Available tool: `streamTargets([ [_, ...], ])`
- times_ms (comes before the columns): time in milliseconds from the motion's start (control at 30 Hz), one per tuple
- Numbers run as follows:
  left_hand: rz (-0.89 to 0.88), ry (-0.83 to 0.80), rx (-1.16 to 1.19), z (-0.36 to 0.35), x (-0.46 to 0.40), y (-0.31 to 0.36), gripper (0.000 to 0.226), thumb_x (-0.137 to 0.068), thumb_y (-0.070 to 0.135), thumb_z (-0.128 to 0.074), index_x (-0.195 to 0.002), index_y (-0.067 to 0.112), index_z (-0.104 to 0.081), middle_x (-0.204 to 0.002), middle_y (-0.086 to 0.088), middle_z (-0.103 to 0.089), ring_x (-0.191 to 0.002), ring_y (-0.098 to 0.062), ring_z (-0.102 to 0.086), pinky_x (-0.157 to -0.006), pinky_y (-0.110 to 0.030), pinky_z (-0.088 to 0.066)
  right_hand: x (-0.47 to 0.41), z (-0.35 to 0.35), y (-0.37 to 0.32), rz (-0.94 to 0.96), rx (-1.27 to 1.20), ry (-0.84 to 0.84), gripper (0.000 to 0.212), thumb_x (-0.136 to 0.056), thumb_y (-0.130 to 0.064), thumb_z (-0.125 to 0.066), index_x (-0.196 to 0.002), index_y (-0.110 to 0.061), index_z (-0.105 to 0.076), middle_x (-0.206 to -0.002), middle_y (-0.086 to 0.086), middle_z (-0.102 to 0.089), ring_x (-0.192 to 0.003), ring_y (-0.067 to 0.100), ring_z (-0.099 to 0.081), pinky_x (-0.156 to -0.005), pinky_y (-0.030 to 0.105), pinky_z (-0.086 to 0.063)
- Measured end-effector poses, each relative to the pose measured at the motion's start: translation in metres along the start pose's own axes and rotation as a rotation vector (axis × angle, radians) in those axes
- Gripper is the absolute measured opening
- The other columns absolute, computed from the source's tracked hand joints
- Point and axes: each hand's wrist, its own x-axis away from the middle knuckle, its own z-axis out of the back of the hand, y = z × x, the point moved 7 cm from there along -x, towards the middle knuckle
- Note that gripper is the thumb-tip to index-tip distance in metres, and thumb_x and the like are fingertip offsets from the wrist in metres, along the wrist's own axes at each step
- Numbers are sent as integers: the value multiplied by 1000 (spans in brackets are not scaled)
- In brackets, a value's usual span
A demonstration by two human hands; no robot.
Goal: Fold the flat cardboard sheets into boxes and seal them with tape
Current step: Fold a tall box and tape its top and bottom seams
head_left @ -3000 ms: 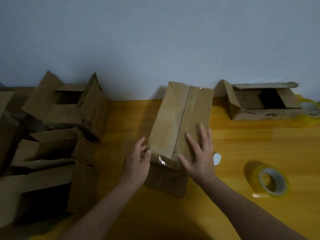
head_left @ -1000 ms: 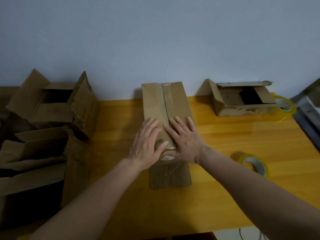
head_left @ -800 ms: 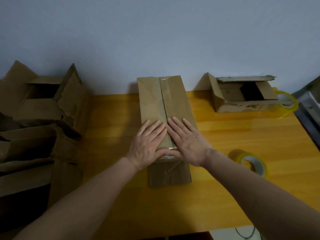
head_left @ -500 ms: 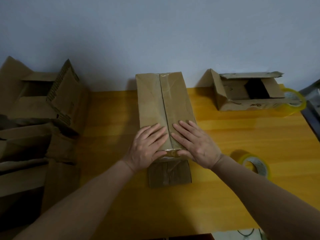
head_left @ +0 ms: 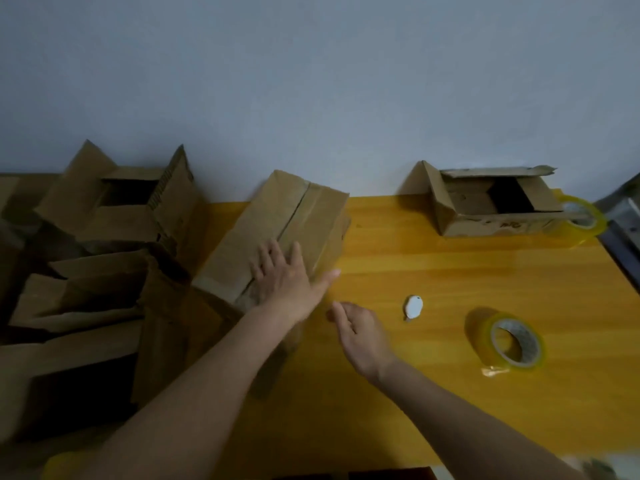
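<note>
Two hands out: left hand [head_left: 282, 277] spread flat on taped box [head_left: 277, 233], long axis running away leftward. Right hand [head_left: 360, 330] loosely curled, empty, over desk [head_left: 415, 258]; tape roll [head_left: 512, 341] lies to its right, nearer it.

Yellow wooden table [head_left: 433, 271], grey wall [head_left: 311, 81]

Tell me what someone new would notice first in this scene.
The left hand lies flat on a closed cardboard box at the yellow table's centre. The right hand hovers beside it, empty. A clear tape roll sits right; open boxes crowd the left.
</note>
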Motion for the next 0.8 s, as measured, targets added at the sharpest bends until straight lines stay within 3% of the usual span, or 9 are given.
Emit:
streamTargets([
  [67, -36, -9, -107, -17, 10, 5, 97, -84, 77, -30, -150, 24, 18, -157, -19, 20, -144, -39, 17, -115, -54, 10, -3, 21, 3, -16, 22, 210, 39, -101, -33, -37, -98, -8, -67, -97, 8, -64, -93, 23, -59, -83, 39, -47],
  [133, -157, 63, -175, -24, 24, 7, 87, -95, 52, -43, -147, 32, 24, -156, -18, 24, -144, -38, 21, -117, -53, 10, -13, 53, 3, -29, 63, 425, 26, -100, -21, -45, -115, -7, -60, -110, 8, -55, -106, 23, -53, -93, 37, -43],
  [200, -358, 82, -213, -29, 36, 7, 91, -97, 32, -49, -142, 39, 29, -155, -11, 30, -143, -32, 26, -113, -45, 18, -26, 82, 4, -63, 86, 532, 32, -98, -17, -49, -127, -3, -49, -121, 12, -49, -116, 25, -46, -101, 34, -37],
  [300, -668, 48, -297, -29, 50, 1, 104, -89, 0, -52, -142, 47, 25, -155, 3, 29, -140, -19, 31, -109, -38, 21, -43, 106, 14, -179, 117, 545, 50, -96, -19, -52, -140, -1, -35, -139, 17, -40, -132, 30, -34, -109, 33, -25],
  [400, -631, 66, -331, -10, 36, -18, 107, -77, -20, -47, -149, 43, -1, -160, 7, 9, -145, -16, 15, -116, -39, 10, -45, 109, 30, -311, 159, 451, 62, -96, -26, -54, -148, -8, -24, -144, 16, -38, -133, 31, -36, -111, 42, -31],
  [500, -307, 125, -138, 17, 17, -31, 58, -90, 2, -51, -140, 28, -38, -158, 2, -22, -147, -24, -13, -121, -47, -7, -35, 82, 39, -362, -110, 270, 69, -94, -38, -56, -150, -18, -20, -125, 8, -56, -108, 26, -59, -89, 47, -51],
  [567, -126, 145, 16, 22, 17, -23, 37, -95, 27, -45, -132, 23, -43, -153, -3, -33, -145, -27, -18, -119, -54, -10, -29, 67, 41, -349, -175, 222, 68, -91, -41, -59, -147, -18, -27, -107, 0, -60, -87, 17, -66, -74, 39, -56],
  [700, -182, 37, -46, -15, 33, 34, 84, -78, 82, -17, -150, 39, -8, -161, -5, 2, -148, -32, 7, -108, -63, 13, -22, 82, 64, -424, -178, 366, 52, -96, -31, -53, -143, -15, -35, -126, 8, -57, -106, 23, -60, -88, 39, -50],
  [800, -215, 39, -207, -32, 36, 50, 91, -74, 87, -19, -149, 43, 9, -158, -12, 17, -145, -38, 16, -108, -68, 13, 0, 101, 96, -530, -82, 381, 52, -97, -26, -53, -144, -15, -34, -132, 10, -53, -115, 27, -53, -85, 35, -43],
])
